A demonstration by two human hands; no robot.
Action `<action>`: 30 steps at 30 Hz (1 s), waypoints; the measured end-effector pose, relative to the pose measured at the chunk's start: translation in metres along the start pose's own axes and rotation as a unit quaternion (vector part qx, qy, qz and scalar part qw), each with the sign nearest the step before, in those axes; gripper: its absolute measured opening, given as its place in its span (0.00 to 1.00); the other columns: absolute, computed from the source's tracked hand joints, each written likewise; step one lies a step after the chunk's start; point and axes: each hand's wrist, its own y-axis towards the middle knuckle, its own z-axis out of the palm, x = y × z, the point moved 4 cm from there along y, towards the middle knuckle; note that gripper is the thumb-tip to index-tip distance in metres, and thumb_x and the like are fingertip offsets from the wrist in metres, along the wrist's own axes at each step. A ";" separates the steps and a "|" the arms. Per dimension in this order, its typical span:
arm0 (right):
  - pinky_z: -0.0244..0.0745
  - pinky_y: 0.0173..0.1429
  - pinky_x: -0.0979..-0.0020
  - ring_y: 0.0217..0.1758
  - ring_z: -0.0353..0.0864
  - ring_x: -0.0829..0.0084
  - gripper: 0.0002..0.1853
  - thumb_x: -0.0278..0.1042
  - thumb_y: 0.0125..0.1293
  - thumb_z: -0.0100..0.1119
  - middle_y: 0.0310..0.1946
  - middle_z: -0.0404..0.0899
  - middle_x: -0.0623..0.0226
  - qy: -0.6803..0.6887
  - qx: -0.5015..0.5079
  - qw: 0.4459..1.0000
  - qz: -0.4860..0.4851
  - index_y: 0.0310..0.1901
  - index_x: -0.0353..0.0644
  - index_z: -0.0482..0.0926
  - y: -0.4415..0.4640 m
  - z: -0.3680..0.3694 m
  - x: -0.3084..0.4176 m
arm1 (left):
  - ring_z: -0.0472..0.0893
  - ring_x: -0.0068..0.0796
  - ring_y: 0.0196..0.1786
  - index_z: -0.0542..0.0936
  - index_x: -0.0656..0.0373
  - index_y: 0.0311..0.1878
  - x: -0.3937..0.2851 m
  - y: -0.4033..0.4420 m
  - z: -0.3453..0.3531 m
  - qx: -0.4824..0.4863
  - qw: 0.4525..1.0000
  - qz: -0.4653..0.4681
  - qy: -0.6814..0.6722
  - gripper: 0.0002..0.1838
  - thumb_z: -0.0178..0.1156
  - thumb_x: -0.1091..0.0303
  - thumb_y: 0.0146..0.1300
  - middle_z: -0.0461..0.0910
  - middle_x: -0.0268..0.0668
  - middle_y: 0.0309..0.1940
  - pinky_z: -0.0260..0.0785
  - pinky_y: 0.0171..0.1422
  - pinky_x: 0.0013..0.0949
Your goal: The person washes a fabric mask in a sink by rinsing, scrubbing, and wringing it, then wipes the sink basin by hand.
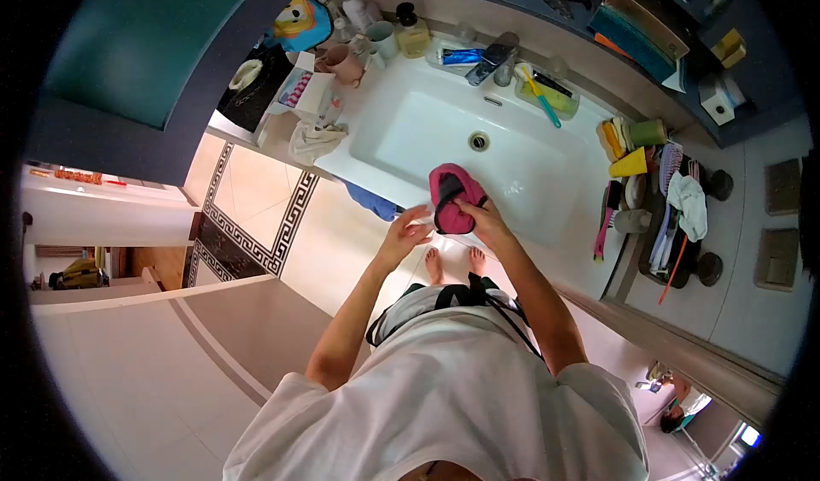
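Over the front rim of the white sink [376,135], my right hand [485,223] grips a dark pink cloth item [451,182] with black edging. It is rounded and has a dark opening or fold; I cannot tell its exact kind. The thumb presses on its near side, while the other fingers are partly hidden behind it. My left hand [407,237] is just left of the item, with its fingers apart and nothing in them. A narrow gap seems to separate it from the cloth.
Behind the sink stands a faucet [494,58], with a green-and-yellow toothbrush [542,96] to its right. Cups and a soap bottle [412,32] crowd the left counter. Brushes, including a pink-handled brush [607,220], and cloths line the right. A blue cloth [370,199] hangs below the front rim.
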 end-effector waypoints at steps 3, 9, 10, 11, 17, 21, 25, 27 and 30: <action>0.71 0.58 0.70 0.53 0.74 0.71 0.26 0.29 0.60 0.62 0.51 0.74 0.64 -0.052 -0.055 0.996 -0.057 0.60 0.40 0.66 -0.008 0.012 0.024 | 0.77 0.22 0.47 0.66 0.59 0.62 -0.035 0.003 0.027 0.003 0.997 0.083 -0.008 0.27 0.62 0.66 0.61 0.72 0.36 0.53 0.74 0.49 0.30; 0.67 0.64 0.64 0.63 0.67 0.68 0.33 0.52 0.66 0.54 0.62 0.65 0.61 0.077 -0.076 0.990 -0.092 0.65 0.39 0.59 -0.008 0.006 0.055 | 0.75 0.16 0.32 0.78 0.65 0.44 -0.044 0.037 0.034 -0.101 0.988 0.119 0.016 0.12 0.57 0.65 0.65 0.78 0.30 0.26 0.70 0.38 0.23; 0.68 0.63 0.64 0.62 0.67 0.68 0.33 0.53 0.66 0.53 0.61 0.66 0.61 0.056 -0.110 0.987 -0.106 0.64 0.39 0.60 -0.011 0.003 0.065 | 0.75 0.16 0.32 0.78 0.65 0.44 -0.055 0.040 0.033 -0.102 0.985 0.142 0.006 0.12 0.56 0.65 0.66 0.78 0.30 0.27 0.70 0.38 0.23; 0.69 0.62 0.64 0.62 0.68 0.69 0.32 0.54 0.66 0.52 0.60 0.68 0.61 0.036 -0.143 0.982 -0.120 0.63 0.39 0.61 -0.017 0.000 0.077 | 0.74 0.16 0.32 0.78 0.65 0.44 -0.067 0.042 0.029 -0.102 0.981 0.165 -0.004 0.12 0.56 0.65 0.66 0.78 0.30 0.27 0.70 0.38 0.23; 0.68 0.55 0.67 0.49 0.77 0.63 0.31 0.57 0.67 0.49 0.42 0.79 0.51 -0.413 -0.271 0.825 -0.275 0.52 0.30 0.73 -0.003 -0.065 0.133 | 0.76 0.20 0.33 0.80 0.67 0.42 -0.127 0.062 0.007 -0.113 0.968 0.214 0.071 0.10 0.56 0.68 0.65 0.79 0.32 0.29 0.70 0.39 0.26; 0.70 0.52 0.67 0.44 0.78 0.64 0.30 0.57 0.66 0.50 0.38 0.80 0.54 -0.425 -0.255 0.821 -0.284 0.47 0.30 0.75 -0.016 -0.057 0.166 | 0.78 0.35 0.39 0.82 0.62 0.39 -0.121 0.091 -0.026 -0.225 0.880 0.340 0.243 0.06 0.59 0.73 0.60 0.81 0.41 0.34 0.71 0.42 0.30; 0.70 0.48 0.69 0.37 0.77 0.69 0.28 0.57 0.66 0.52 0.33 0.79 0.64 -0.462 -0.256 0.837 -0.147 0.40 0.31 0.77 -0.011 -0.071 0.178 | 0.76 0.40 0.44 0.83 0.57 0.36 -0.141 0.087 -0.038 -0.250 0.819 0.383 0.347 0.06 0.61 0.71 0.56 0.79 0.37 0.41 0.68 0.49 0.37; 0.70 0.45 0.73 0.33 0.74 0.76 0.24 0.55 0.65 0.54 0.30 0.77 0.70 -0.342 -0.261 0.867 -0.251 0.39 0.36 0.78 -0.015 -0.062 0.177 | 0.76 0.41 0.44 0.84 0.55 0.37 -0.138 0.092 -0.042 -0.203 0.782 0.336 0.484 0.06 0.62 0.70 0.55 0.78 0.38 0.43 0.68 0.50 0.38; 0.69 0.38 0.71 0.28 0.73 0.75 0.25 0.57 0.65 0.54 0.29 0.78 0.70 -0.319 -0.254 0.905 -0.120 0.33 0.38 0.79 -0.008 -0.061 0.177 | 0.77 0.40 0.43 0.82 0.53 0.43 -0.128 0.107 -0.057 -0.126 0.784 0.285 0.536 0.14 0.66 0.70 0.50 0.78 0.41 0.44 0.70 0.51 0.38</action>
